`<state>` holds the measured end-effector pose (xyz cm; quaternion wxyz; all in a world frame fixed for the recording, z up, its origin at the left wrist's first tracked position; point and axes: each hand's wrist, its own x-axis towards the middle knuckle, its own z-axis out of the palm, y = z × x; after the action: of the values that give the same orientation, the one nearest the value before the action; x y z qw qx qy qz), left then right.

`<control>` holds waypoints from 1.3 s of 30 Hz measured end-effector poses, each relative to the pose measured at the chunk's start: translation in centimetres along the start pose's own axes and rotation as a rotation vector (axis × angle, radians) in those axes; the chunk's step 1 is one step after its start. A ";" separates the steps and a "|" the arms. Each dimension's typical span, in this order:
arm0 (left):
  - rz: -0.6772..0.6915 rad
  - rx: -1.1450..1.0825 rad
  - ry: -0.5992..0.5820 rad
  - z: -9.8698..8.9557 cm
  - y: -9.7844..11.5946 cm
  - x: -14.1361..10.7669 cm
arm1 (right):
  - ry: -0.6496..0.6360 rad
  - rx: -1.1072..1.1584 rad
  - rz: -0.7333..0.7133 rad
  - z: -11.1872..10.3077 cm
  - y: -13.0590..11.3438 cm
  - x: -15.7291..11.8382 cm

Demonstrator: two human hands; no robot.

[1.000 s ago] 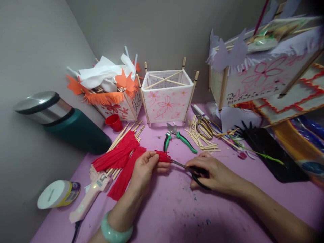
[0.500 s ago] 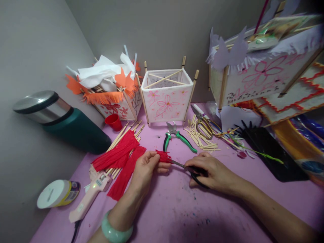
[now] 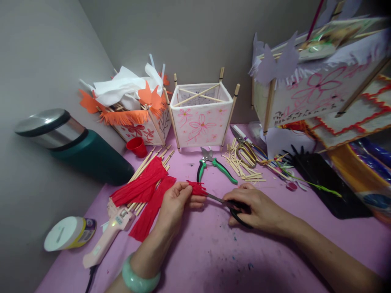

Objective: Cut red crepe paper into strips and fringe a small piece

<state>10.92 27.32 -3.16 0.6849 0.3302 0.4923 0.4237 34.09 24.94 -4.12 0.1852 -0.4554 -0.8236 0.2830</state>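
Observation:
Near the middle of the purple table, my left hand (image 3: 180,199) pinches a small piece of red crepe paper (image 3: 198,188) with a ragged, fringed edge. My right hand (image 3: 253,205) is closed round the black handles of a pair of scissors (image 3: 216,198). The blades point left and their tips meet the right end of the red piece. Two larger strips of red crepe paper (image 3: 139,185) lie to the left, over several wooden sticks. Green-handled pliers (image 3: 208,160) rest open just beyond my hands.
A white flower-drawn box (image 3: 201,126) stands at the back, between an orange-fringed box (image 3: 131,130) and a larger purple-fringed one (image 3: 317,89). Left are a green bottle (image 3: 91,158), a glue gun (image 3: 106,240) and a tub (image 3: 65,234). Short sticks (image 3: 238,165) and gold-handled scissors (image 3: 247,154) lie right.

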 end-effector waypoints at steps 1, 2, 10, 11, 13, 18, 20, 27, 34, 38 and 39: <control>0.002 -0.003 -0.002 0.0 0.0 0.0 | 0.000 0.001 -0.003 0.0 0.0 0.0; 0.005 -0.006 -0.004 0.0 0.0 0.0 | -0.001 0.001 -0.004 0.1 0.1 0.0; 0.006 -0.023 0.005 0.2 0.2 -0.1 | 0.000 -0.009 -0.016 0.3 0.4 0.0; 0.004 -0.021 0.005 0.1 0.2 -0.1 | 0.001 -0.009 -0.018 0.3 0.5 0.0; 0.003 -0.018 0.002 0.1 0.2 -0.1 | -0.003 -0.013 -0.020 0.4 0.6 0.1; 0.021 -0.034 -0.009 0.0 0.1 0.0 | -0.008 -0.019 -0.014 0.5 0.8 0.1; 0.034 -0.054 -0.001 0.0 0.1 0.0 | -0.002 -0.018 -0.012 0.4 0.8 0.1; 0.024 -0.038 0.004 0.2 0.1 -0.1 | -0.009 -0.020 -0.001 0.2 0.2 0.1; 0.007 -0.024 -0.037 0.3 -0.3 0.0 | -0.007 -0.011 -0.001 0.1 -0.1 0.1; 0.010 -0.017 -0.043 0.3 -0.3 -0.1 | -0.012 -0.028 0.009 0.1 -0.2 0.1; 0.008 -0.017 -0.044 0.3 -0.3 -0.1 | -0.013 -0.033 0.009 0.1 -0.1 0.1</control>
<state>11.25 27.08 -3.29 0.6967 0.3356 0.4720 0.4234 33.90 24.94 -4.12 0.1711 -0.4603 -0.8272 0.2731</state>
